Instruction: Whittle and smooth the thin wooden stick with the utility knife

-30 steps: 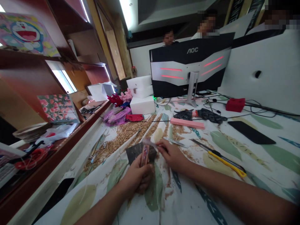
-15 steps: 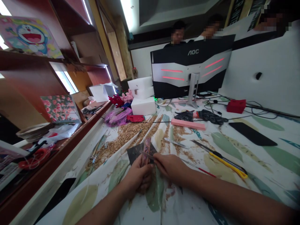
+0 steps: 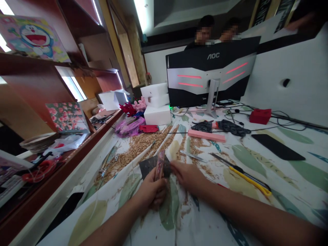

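My left hand [image 3: 150, 193] grips the lower end of a narrow pinkish stick-shaped piece [image 3: 160, 164] and holds it upright over a dark sheet [image 3: 148, 166] lying on the leaf-patterned tablecloth. My right hand [image 3: 188, 176] is right beside the piece, fingertips pinched against its side; whether it holds a small tool there I cannot tell. Wood shavings [image 3: 139, 147] are strewn across the cloth beyond my hands.
A yellow utility knife [image 3: 252, 181], a metal blade [image 3: 193, 156], a pink bar [image 3: 206, 135], black gloves [image 3: 230, 126], a black phone [image 3: 278, 147], a red box [image 3: 260, 115] and white foam blocks [image 3: 156, 114] lie about. A monitor [image 3: 210, 75] stands behind, people beyond it. Cluttered shelves [image 3: 51, 143] run along the left.
My right hand held a thin strip raised beside the piece, then came down against the piece's side. My left hand has kept its grip in place.
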`<state>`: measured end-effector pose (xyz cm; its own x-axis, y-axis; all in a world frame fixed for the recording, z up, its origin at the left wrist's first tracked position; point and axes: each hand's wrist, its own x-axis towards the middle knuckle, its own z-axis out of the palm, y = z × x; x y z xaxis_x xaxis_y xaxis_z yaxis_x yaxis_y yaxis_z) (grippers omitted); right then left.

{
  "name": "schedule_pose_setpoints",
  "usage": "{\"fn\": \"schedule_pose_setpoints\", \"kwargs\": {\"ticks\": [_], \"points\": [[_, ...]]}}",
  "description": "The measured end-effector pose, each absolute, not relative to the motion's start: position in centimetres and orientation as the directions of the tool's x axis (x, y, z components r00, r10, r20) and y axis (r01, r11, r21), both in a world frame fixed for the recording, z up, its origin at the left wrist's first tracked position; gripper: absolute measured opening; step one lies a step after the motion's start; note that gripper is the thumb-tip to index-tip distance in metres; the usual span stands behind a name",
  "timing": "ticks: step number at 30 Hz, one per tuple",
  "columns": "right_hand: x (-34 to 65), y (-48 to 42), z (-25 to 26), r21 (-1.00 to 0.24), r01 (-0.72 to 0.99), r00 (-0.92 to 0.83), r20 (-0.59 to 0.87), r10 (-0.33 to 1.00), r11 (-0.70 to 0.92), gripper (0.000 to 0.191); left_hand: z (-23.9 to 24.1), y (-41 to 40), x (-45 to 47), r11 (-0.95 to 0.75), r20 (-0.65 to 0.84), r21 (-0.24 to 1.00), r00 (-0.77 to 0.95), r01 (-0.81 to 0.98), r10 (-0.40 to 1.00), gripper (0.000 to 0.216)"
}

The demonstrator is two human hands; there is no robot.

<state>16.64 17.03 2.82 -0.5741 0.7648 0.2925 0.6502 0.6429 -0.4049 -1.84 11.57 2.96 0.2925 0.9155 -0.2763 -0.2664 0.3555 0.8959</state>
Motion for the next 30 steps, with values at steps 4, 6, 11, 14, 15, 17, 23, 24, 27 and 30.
{"fn": "schedule_pose_setpoints", "kwargs": {"ticks": [4, 6, 11, 14, 15, 17, 23, 24, 27, 30], "points": [[16.7, 17.0, 2.8, -0.389, 0.602, -0.646, 0.275, 0.712, 0.697, 0.02, 3.2, 11.5, -1.7, 0.375, -0.305, 0.896, 0.287, -0.236, 0.908, 0.034], [16.7, 17.0, 2.7, -0.395, 0.614, -0.629, 0.277, 0.726, 0.683, 0.022, 3.3, 11.5, -1.7, 0.377, -0.304, 0.895, 0.292, -0.239, 0.907, 0.035], [16.8, 17.3, 2.7, -0.418, 0.566, -0.667, 0.274, 0.692, 0.711, 0.023, 3.5, 11.3, -1.6, 0.375, -0.305, 0.894, 0.279, -0.247, 0.911, 0.037], [17.1, 17.6, 2.8, -0.461, 0.567, -0.609, 0.324, 0.724, 0.683, 0.026, 3.5, 11.3, -1.6, 0.365, -0.289, 0.898, 0.295, -0.245, 0.911, 0.038], [17.2, 17.8, 2.8, -0.481, 0.587, -0.566, 0.331, 0.755, 0.652, 0.028, 3.6, 11.3, -1.6, 0.365, -0.287, 0.898, 0.3, -0.247, 0.91, 0.038], [17.3, 18.0, 2.8, -0.497, 0.586, -0.566, 0.314, 0.762, 0.64, 0.028, 3.6, 11.3, -1.6, 0.377, -0.304, 0.895, 0.292, -0.237, 0.907, 0.036], [17.3, 18.7, 2.6, -0.492, 0.59, -0.512, 0.385, 0.768, 0.64, 0.029, 3.5, 11.2, -1.6, 0.378, -0.308, 0.895, 0.285, -0.236, 0.908, 0.037], [17.2, 18.7, 2.6, -0.473, 0.579, -0.544, 0.383, 0.747, 0.664, 0.028, 3.4, 11.2, -1.6, 0.37, -0.303, 0.9, 0.279, -0.232, 0.911, 0.037], [17.1, 18.7, 2.7, -0.423, 0.557, -0.616, 0.367, 0.697, 0.715, 0.027, 3.2, 11.2, -1.7, 0.354, -0.292, 0.91, 0.27, -0.218, 0.918, 0.035], [16.9, 18.5, 2.8, -0.454, 0.613, -0.515, 0.391, 0.763, 0.647, 0.029, 3.1, 11.2, -1.7, 0.351, -0.28, 0.907, 0.288, -0.235, 0.916, 0.038]]}}
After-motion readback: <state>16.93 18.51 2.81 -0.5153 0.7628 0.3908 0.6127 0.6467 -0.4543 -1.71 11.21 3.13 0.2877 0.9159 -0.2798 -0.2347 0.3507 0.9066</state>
